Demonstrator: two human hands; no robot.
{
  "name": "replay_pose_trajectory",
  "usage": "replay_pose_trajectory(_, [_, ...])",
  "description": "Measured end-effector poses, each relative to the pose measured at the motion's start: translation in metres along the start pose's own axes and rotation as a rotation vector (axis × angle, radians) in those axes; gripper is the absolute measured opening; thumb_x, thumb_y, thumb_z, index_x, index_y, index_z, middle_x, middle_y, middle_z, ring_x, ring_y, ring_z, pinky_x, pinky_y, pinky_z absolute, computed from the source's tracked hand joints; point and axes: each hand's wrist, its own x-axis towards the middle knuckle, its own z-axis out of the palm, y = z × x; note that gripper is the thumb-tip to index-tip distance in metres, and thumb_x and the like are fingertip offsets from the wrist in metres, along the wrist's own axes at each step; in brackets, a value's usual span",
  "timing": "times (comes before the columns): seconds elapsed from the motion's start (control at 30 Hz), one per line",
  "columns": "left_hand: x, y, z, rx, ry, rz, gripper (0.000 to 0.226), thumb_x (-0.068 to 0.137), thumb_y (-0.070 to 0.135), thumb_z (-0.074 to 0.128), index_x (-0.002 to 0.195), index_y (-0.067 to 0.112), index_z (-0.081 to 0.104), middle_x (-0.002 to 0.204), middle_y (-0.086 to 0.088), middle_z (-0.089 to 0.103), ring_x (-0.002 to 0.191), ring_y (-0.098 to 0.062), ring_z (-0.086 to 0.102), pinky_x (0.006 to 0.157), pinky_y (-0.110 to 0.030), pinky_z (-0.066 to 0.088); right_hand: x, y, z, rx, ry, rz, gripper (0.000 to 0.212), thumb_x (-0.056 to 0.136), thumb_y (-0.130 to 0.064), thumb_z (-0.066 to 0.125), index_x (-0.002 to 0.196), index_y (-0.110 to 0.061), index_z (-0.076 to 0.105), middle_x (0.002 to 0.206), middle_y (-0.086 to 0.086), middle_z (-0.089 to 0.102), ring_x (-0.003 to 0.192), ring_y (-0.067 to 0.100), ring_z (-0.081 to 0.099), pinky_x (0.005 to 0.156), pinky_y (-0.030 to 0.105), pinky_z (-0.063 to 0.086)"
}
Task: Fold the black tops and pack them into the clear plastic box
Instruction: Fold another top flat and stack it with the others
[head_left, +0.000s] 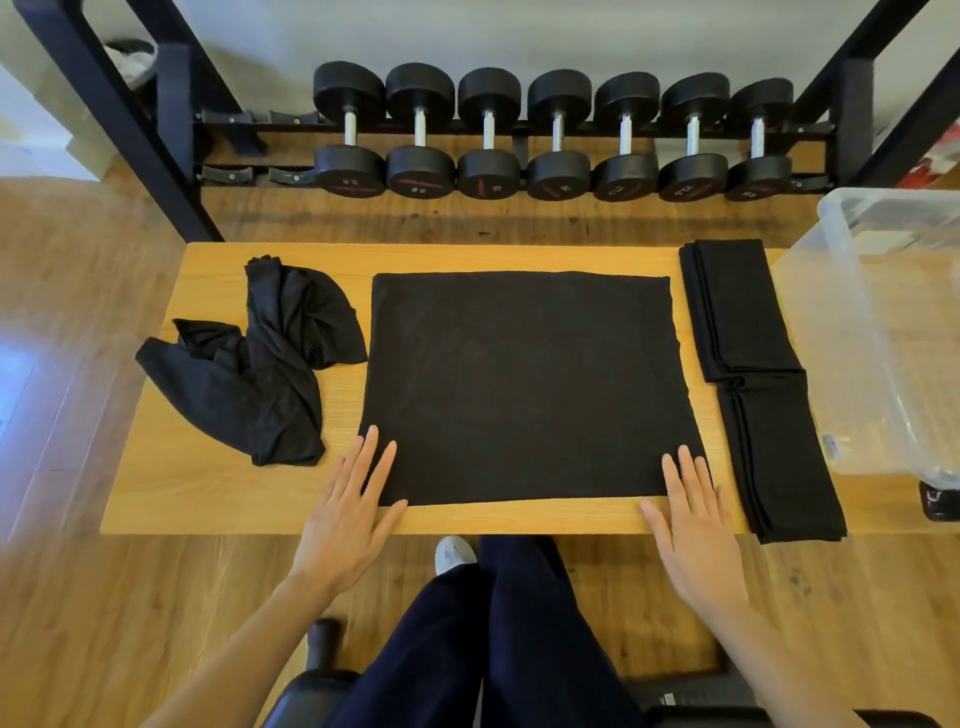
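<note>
Head view — top (524, 384) between flat hands (348, 499)

A black top (524, 384) lies flat mid-table, folded to a broad rectangle. Left of it a second top (270, 358) sits crumpled — one edge hangs off the table. On the right, folded tops (748, 374) form a long narrow strip, just beside the clear box (883, 332).

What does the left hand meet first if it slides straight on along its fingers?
The left hand already touches the spread black top; sliding on, it stays on that cloth. The crumpled top probably stays clear.
</note>
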Motion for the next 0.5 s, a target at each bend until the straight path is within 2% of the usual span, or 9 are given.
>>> replay_pose_trajectory(0.03, [-0.003, -0.003, -0.003, 0.001, 0.003, 0.011, 0.07, 0.097, 0.06, 0.019, 0.156, 0.024, 0.012, 0.166, 0.003, -0.003, 0.149, -0.009, -0.011, 0.116, -0.033, 0.02, 0.001, 0.001, -0.002, 0.001, 0.008, -0.005, 0.066, 0.1, -0.055, 0.025, 0.153, -0.016, 0.022, 0.16, 0.006, 0.017, 0.148, 0.023, 0.012, 0.117, 0.042, 0.013])
replay_pose_trajectory(0.1, [-0.009, -0.009, -0.011, -0.001, 0.015, 0.048, 0.066, 0.097, 0.055, 0.026, 0.152, 0.018, 0.031, 0.164, -0.002, 0.016, 0.149, -0.014, 0.01, 0.114, -0.035, 0.024, 0.002, 0.002, -0.009, 0.004, 0.021, -0.027, 0.061, 0.1, -0.044, 0.046, 0.15, -0.012, 0.034, 0.159, 0.009, 0.026, 0.147, 0.025, 0.019, 0.116, 0.041, 0.016])
replay_pose_trajectory(0.2, [-0.015, -0.019, -0.019, -0.024, 0.052, 0.11, 0.055, 0.096, 0.049, 0.032, 0.131, 0.014, 0.056, 0.147, -0.006, 0.041, 0.134, -0.021, 0.043, 0.102, -0.035, 0.044, 0.002, 0.005, -0.02, -0.027, 0.066, -0.102, 0.05, 0.086, -0.023, 0.07, 0.131, -0.007, 0.058, 0.145, 0.014, 0.049, 0.137, 0.033, 0.043, 0.106, 0.047, 0.036])
replay_pose_trajectory(0.3, [-0.017, -0.025, -0.025, -0.054, 0.09, 0.139, 0.045, 0.093, 0.045, 0.038, 0.114, 0.016, 0.064, 0.129, -0.003, 0.051, 0.118, -0.015, 0.05, 0.089, -0.033, 0.054, 0.005, 0.011, -0.029, -0.083, 0.087, -0.169, 0.039, 0.075, -0.01, 0.082, 0.112, -0.005, 0.07, 0.126, 0.014, 0.062, 0.122, 0.034, 0.057, 0.098, 0.043, 0.044])
replay_pose_trajectory(0.43, [-0.009, -0.029, -0.033, -0.078, 0.082, 0.176, 0.039, 0.092, 0.041, 0.041, 0.106, 0.017, 0.069, 0.114, 0.001, 0.059, 0.103, -0.011, 0.056, 0.082, -0.024, 0.05, 0.017, 0.014, -0.037, -0.179, 0.08, -0.247, 0.032, 0.066, -0.002, 0.086, 0.096, -0.006, 0.075, 0.105, 0.009, 0.067, 0.101, 0.027, 0.066, 0.085, 0.038, 0.055])
replay_pose_trajectory(0.5, [-0.003, -0.031, -0.035, -0.061, 0.078, 0.2, 0.024, 0.091, 0.032, 0.056, 0.103, 0.017, 0.07, 0.109, 0.002, 0.061, 0.097, -0.011, 0.059, 0.077, -0.025, 0.055, 0.023, 0.016, -0.04, -0.228, 0.077, -0.304, 0.035, 0.06, 0.002, 0.088, 0.092, -0.005, 0.075, 0.096, 0.009, 0.068, 0.091, 0.026, 0.067, 0.079, 0.038, 0.057])
